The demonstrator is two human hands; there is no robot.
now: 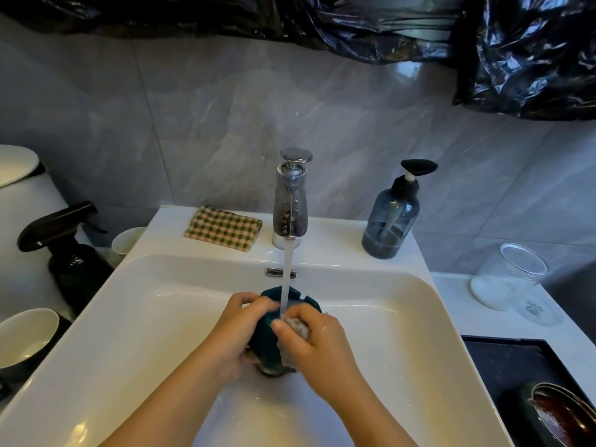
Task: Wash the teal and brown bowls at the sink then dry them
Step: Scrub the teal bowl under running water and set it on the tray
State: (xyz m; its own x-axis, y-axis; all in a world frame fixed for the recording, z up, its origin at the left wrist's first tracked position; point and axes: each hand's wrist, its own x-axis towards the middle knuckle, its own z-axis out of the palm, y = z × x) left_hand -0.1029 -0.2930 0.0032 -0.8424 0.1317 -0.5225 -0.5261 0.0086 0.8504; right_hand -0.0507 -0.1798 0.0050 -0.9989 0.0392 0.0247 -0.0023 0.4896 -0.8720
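Crumpled black plastic sheeting point(516, 43) hangs over glossy grey marbled wall tiles point(209, 108).

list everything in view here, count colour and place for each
sink: 1, white, centre
teal bowl: 1, teal, over the sink under the water
scrubber: 1, grey, against the teal bowl
tray: 1, black, right counter
brown bowl: 1, brown, on the tray, lower right
faucet: 1, chrome, behind the basin
checked cloth: 1, green and tan, ledge left of faucet
pump bottle: 1, blue-grey, ledge right of faucet
spray bottle: 1, dark, left of sink
paper cup: 1, white, behind spray bottle
white bowl: 1, white inside, far left
clear tub: 1, see-through, right counter
plastic sheeting: 1, black, along top
left hand: 1, holds the teal bowl
right hand: 1, grips the scrubber
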